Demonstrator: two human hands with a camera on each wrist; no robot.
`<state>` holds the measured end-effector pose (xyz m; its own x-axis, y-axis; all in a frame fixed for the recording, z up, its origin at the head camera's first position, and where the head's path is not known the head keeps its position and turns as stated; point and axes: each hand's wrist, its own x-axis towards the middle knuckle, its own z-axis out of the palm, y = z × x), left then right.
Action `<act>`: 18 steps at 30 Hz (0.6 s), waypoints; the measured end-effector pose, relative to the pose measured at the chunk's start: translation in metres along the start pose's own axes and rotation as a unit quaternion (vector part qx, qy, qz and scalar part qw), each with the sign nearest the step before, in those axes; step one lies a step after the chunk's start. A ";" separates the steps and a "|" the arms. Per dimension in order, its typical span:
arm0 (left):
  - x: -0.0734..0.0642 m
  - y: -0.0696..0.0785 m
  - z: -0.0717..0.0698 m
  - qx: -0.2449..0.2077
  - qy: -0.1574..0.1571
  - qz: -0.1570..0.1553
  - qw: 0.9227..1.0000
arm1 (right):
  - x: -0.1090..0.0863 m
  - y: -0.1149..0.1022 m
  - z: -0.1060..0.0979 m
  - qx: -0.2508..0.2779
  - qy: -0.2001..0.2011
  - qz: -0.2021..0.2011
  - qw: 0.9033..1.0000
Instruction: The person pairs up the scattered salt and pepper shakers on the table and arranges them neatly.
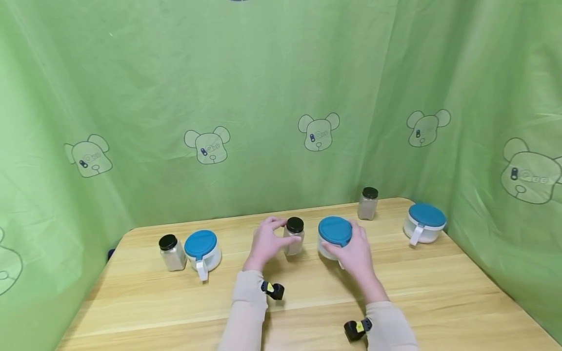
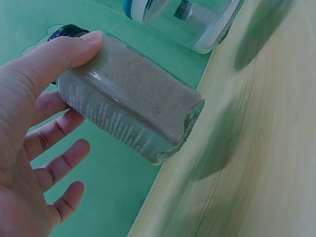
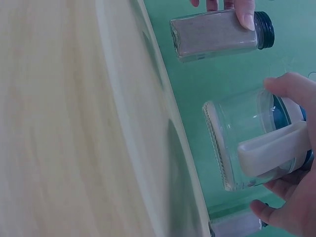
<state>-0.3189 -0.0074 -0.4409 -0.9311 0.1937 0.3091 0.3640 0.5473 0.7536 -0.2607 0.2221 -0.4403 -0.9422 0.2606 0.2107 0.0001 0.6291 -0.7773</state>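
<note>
Your left grip [image 1: 267, 243], head view: thumb and fingers pinching a black-capped jar [image 1: 292, 247], upright, long axis vertical, on that hand's right side. Your right grip [image 1: 357, 253]: grasping a blue-lidded pot [image 1: 335, 229], just right of the jar, apart from it. Tabletop [image 1: 307, 317], leftward: second jar [image 1: 173, 257] beside second pot [image 1: 202, 245]; rightward: third jar [image 1: 368, 208], third pot [image 1: 426, 217]. Left wrist view: your pinched jar holds grey-brown powder [image 2: 136, 76], base seemingly raised. Right wrist view: your pot is clear glass, white handle [image 3: 271, 149], no contents discernible.
</note>
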 end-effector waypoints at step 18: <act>-0.001 -0.011 -0.017 -0.030 0.007 -0.012 0.999 | 0.004 -0.014 0.024 0.023 0.008 0.006 1.000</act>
<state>-0.3211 -0.0277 -0.4393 -0.9393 0.1698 0.2982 0.3428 0.5017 0.7942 -0.2728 0.1971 -0.4431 -0.9365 0.2804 0.2108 -0.0041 0.5922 -0.8058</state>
